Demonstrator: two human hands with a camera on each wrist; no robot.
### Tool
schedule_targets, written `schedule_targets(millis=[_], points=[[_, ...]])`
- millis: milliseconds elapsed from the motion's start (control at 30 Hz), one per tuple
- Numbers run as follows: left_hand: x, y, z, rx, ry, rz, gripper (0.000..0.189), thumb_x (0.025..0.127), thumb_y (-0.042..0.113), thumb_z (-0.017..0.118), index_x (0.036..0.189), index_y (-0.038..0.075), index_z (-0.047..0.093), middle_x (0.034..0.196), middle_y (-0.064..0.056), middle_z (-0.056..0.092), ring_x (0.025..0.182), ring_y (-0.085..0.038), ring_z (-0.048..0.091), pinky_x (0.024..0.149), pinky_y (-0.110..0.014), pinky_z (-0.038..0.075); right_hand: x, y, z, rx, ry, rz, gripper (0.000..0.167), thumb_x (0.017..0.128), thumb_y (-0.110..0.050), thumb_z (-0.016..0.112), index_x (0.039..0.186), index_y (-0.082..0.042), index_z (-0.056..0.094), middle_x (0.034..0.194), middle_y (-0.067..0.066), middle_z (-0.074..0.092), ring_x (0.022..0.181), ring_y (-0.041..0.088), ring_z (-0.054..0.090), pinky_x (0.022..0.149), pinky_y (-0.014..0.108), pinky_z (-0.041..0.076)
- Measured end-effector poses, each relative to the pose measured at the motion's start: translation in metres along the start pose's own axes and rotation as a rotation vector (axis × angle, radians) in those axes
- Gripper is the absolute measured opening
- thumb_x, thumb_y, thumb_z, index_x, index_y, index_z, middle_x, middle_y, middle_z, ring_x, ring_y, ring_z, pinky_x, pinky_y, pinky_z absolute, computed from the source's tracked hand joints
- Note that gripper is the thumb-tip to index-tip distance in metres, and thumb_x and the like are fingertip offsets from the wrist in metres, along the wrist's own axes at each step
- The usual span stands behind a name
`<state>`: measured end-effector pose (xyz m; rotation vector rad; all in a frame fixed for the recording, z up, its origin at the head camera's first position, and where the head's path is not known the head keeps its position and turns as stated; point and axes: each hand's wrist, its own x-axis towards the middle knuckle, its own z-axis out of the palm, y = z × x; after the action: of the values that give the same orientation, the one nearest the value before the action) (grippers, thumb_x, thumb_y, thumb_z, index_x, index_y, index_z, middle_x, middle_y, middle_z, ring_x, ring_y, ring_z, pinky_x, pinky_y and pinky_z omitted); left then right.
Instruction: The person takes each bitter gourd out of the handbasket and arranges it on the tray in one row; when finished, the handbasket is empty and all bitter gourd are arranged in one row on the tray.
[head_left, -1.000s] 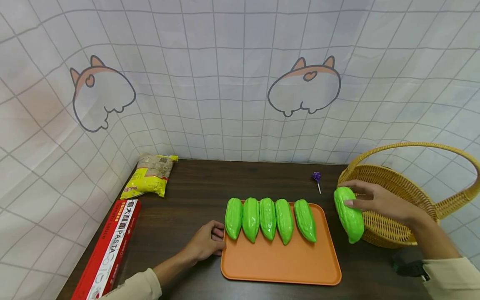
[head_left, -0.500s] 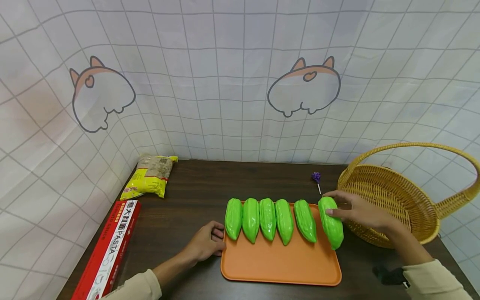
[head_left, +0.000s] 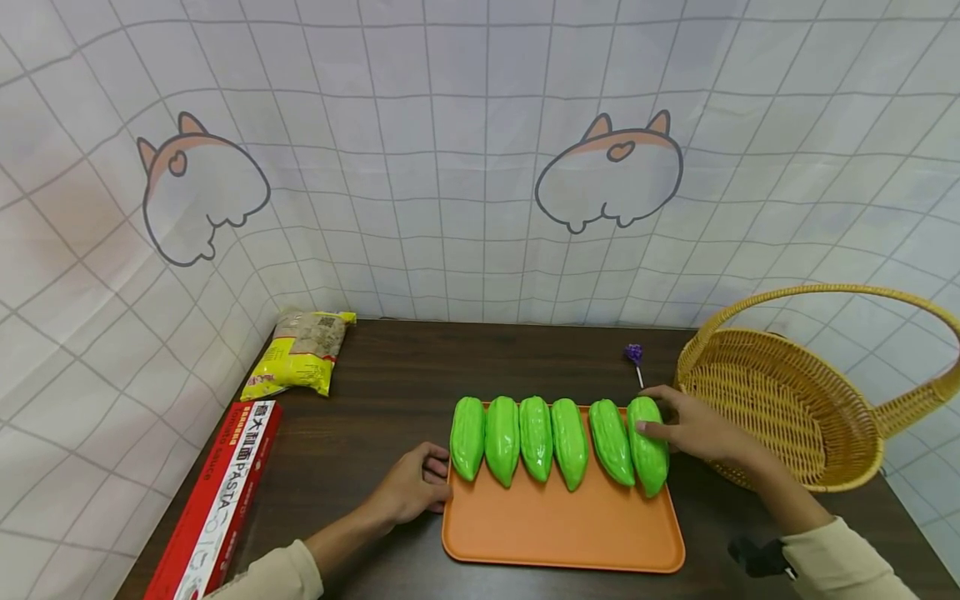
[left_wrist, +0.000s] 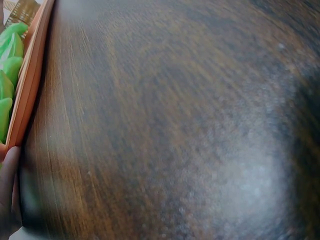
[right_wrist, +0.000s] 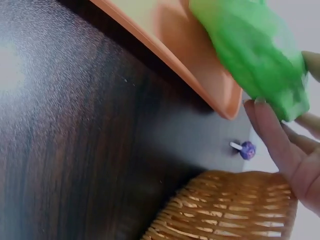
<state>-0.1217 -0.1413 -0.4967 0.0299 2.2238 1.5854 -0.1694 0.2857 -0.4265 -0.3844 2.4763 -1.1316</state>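
Observation:
An orange tray (head_left: pixel 558 529) carries a row of several glossy bright green bitter melons (head_left: pixel 535 437) along its far half, tapered ends toward me. At the tray's right end, my right hand (head_left: pixel 686 423) grips the last bitter melon (head_left: pixel 648 458), thumb on top and fingers around its far end. The right wrist view shows this bitter melon (right_wrist: pixel 250 50) over the tray's corner, with fingers on both sides of its end. My left hand (head_left: pixel 411 483) holds the tray's left edge with curled fingers; in the left wrist view fingertips (left_wrist: pixel 9 167) meet the tray's rim (left_wrist: pixel 30 82).
A wicker basket (head_left: pixel 757 408) with a tall handle stands right of the tray. Behind the tray lies a purple lollipop (head_left: pixel 633 354). On the left are a yellow bag (head_left: pixel 300 354) and a red pasta box (head_left: pixel 213 500). A patterned cloth (head_left: pixel 450 167) hangs behind the table.
My right hand has carried the bitter melon left from beside the basket to the tray's right end, beside the others. My left hand has stayed at the tray's left edge.

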Motion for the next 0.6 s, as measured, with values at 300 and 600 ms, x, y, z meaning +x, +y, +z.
schedule_targets(millis=[300, 600], points=[[-0.001, 0.0, 0.0, 0.003, 0.001, -0.005, 0.057, 0.075, -0.002, 0.073, 0.128, -0.005, 0.052, 0.107, -0.015, 0.056, 0.085, -0.019, 0.062, 0.065, -0.033, 0.063, 0.001, 0.0, 0.012, -0.041, 0.021, 0.079, 0.073, 0.097, -0.035, 0.064, 0.149, 0.006, 0.033, 0.144, 0.039, 0.04, 0.101, 0.032, 0.069, 0.077, 0.043, 0.063], [0.0, 0.0, 0.0, -0.008, 0.008, 0.003, 0.057, 0.074, -0.003, 0.072, 0.128, -0.005, 0.052, 0.106, -0.014, 0.056, 0.085, -0.019, 0.062, 0.065, -0.033, 0.063, 0.001, 0.007, 0.021, -0.163, 0.092, 0.063, 0.084, 0.091, -0.044, 0.069, 0.15, 0.003, 0.034, 0.144, 0.035, 0.045, 0.128, 0.052, 0.049, 0.093, 0.06, 0.052]])
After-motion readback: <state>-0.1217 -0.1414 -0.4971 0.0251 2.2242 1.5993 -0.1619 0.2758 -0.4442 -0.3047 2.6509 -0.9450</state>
